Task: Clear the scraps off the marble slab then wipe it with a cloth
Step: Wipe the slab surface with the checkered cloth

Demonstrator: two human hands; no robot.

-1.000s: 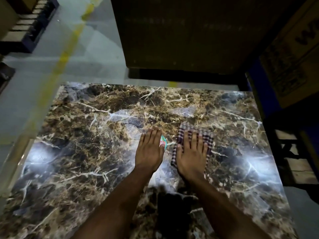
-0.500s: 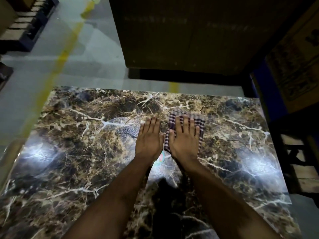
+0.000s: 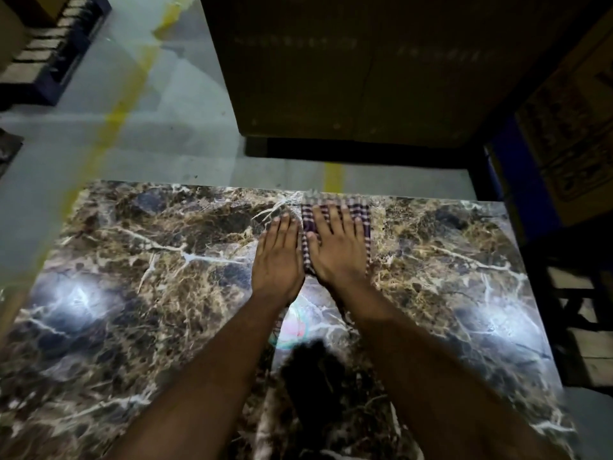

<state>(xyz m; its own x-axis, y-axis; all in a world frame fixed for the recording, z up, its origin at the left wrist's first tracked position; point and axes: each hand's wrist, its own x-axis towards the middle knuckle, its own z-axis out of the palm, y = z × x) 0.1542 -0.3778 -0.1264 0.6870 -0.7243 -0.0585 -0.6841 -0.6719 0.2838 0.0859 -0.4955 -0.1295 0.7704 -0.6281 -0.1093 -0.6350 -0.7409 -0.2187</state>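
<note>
Checked cloth (image 3: pixel 335 210) under flat right hand (image 3: pixel 336 250) has reached slab's (image 3: pixel 132 293) far edge; left hand (image 3: pixel 277 260) flat alongside.

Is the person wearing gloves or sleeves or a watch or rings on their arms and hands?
No. The left hand and the right hand are both bare, with no gloves. Both forearms are bare all the way down to the picture's lower edge, so no sleeves show. No watch, bracelet or ring shows, though the picture is dim and a little blurred.
</note>
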